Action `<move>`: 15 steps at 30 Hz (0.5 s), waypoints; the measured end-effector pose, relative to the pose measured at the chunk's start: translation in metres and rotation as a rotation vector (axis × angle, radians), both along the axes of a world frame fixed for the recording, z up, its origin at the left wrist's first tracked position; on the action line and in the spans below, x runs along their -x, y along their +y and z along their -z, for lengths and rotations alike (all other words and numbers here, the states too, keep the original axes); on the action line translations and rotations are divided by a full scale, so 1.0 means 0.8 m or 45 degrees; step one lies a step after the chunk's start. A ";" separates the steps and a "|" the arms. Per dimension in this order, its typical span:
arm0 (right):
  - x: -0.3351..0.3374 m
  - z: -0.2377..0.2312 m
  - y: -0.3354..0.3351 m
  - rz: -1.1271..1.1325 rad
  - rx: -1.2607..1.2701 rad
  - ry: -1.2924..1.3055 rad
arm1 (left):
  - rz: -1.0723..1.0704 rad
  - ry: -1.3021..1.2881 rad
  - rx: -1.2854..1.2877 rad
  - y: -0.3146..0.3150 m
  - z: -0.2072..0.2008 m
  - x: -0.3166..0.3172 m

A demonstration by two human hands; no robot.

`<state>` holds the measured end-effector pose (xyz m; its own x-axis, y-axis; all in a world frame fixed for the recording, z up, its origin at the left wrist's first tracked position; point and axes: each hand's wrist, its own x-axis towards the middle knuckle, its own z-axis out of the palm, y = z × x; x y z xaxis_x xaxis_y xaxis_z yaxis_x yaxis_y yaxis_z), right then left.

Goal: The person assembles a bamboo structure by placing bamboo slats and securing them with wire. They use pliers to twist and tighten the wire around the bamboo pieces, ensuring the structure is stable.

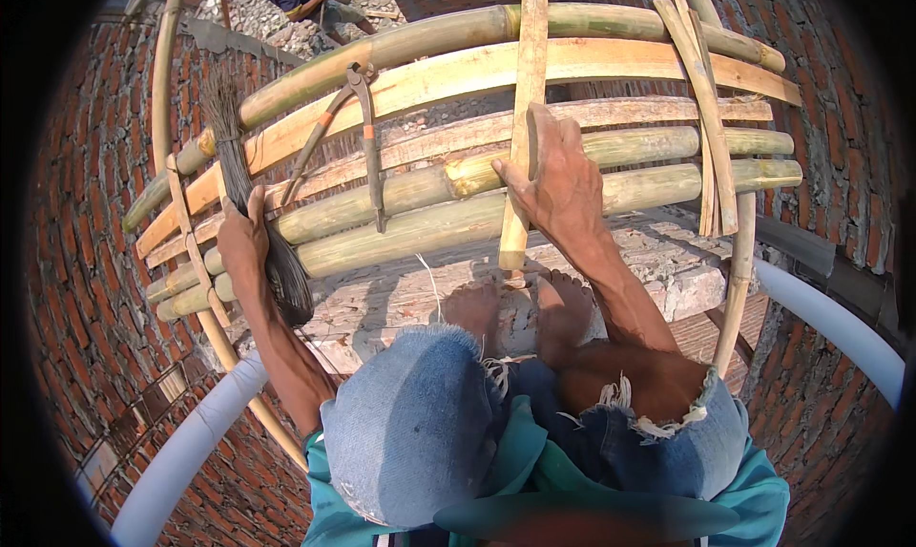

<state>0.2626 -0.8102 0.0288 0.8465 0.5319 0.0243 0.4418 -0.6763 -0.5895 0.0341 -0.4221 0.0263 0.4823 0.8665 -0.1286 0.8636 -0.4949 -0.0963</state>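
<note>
Brick walls (105, 194) flank me as I crouch before bamboo poles (410, 227) and planks (439, 77), my right hand (563, 179) gripping the wooden strip (527, 65) laid across them, my left hand (246, 237) grasping a bundle of dark wire (284, 268) near their left end; pincers (370, 146) lie between my hands.

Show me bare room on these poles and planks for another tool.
The wide plank is bare between the pincers and the middle slat, and again between slat and strips, beyond the right hand. Crowded at the left: wire, left hand and pincers sit close together.
</note>
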 end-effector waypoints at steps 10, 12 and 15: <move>-0.031 -0.001 -0.041 0.128 0.033 0.169 | -0.162 -1.381 0.923 -0.110 -0.120 -0.080; -0.037 -0.003 -0.044 0.169 -0.011 0.210 | -0.033 -1.489 1.114 -0.142 -0.121 -0.131; -0.057 -0.013 -0.064 0.325 -0.097 -0.313 | 0.091 -1.572 1.571 -0.176 -0.104 -0.204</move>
<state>0.3081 -0.8611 0.0393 0.9158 0.2927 0.2749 0.3989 -0.7414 -0.5396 0.1971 -0.5632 0.1098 0.8267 0.5264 -0.1986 0.1082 0.1977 0.9743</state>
